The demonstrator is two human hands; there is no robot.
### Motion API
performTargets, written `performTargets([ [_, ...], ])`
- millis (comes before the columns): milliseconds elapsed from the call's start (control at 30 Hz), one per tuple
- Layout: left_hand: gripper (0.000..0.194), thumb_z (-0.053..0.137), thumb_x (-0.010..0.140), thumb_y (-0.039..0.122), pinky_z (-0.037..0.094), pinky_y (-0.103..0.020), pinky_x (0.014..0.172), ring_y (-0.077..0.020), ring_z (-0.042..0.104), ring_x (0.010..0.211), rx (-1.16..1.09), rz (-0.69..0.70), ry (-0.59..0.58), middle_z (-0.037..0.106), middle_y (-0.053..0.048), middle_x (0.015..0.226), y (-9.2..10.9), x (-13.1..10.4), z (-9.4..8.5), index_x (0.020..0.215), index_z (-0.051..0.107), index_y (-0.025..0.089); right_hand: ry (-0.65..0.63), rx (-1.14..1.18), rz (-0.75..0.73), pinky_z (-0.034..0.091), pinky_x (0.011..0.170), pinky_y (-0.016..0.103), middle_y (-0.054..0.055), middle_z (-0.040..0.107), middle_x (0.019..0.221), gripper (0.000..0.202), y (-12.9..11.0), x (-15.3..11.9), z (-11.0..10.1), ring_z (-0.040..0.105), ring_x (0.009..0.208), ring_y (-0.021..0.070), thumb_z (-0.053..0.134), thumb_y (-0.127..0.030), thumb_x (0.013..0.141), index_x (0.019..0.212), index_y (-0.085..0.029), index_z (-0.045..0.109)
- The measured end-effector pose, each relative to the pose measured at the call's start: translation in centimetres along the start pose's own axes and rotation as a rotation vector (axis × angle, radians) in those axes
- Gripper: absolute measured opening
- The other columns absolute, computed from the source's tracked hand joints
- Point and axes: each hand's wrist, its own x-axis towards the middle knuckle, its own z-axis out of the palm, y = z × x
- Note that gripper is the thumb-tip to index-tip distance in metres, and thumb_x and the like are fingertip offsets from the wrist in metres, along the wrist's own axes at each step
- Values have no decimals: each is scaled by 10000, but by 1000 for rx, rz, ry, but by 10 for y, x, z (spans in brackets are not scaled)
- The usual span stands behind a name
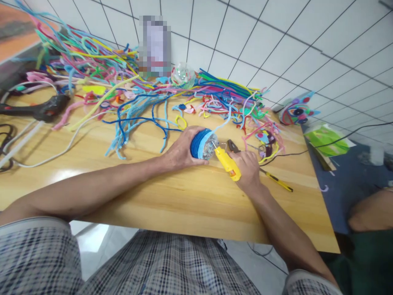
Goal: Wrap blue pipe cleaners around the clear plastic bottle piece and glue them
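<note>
Blue-wrapped clear round container (pixel 198 145): just left of yellow plastic glue gun (pixel 227 164), left hand (pixel 181 149) fingers clasping it. Right hand (pixel 250 169) fingers gripping gun. Gun slip, if hot, could burn left fingers; loose pale-blue fuzzy strip (pixel 226 121) beyond gun could snag.

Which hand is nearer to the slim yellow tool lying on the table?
Right. The right hand, holding the yellow glue gun, is just left of the slim yellow tool; the left hand is farther left, holding the blue-wrapped object.

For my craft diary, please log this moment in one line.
left hand: holding blue-wrapped object | right hand: holding yellow glue gun, pointed at object's clear end | table: colourful pipe cleaners
</note>
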Motion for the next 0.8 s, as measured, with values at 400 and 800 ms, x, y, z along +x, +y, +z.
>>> performTargets([
  [400,1078,1024,716,505,557,-556,1214,-381,646,1419,17,6,32,605,-155,1529,-2,-1,0,1579,425,262,-79,22,48,410,807,419,74,656,894,355,-3,-8,4,556,864,272,466,-358,1130,1314,-193,721],
  [800,1077,1018,717,536,564,-594,1201,-393,642,1419,16,-16,29,605,-150,1524,-5,0,2,1573,414,288,-29,36,53,411,804,417,78,667,900,352,-6,-8,10,569,851,278,452,-371,1131,1298,-187,702],
])
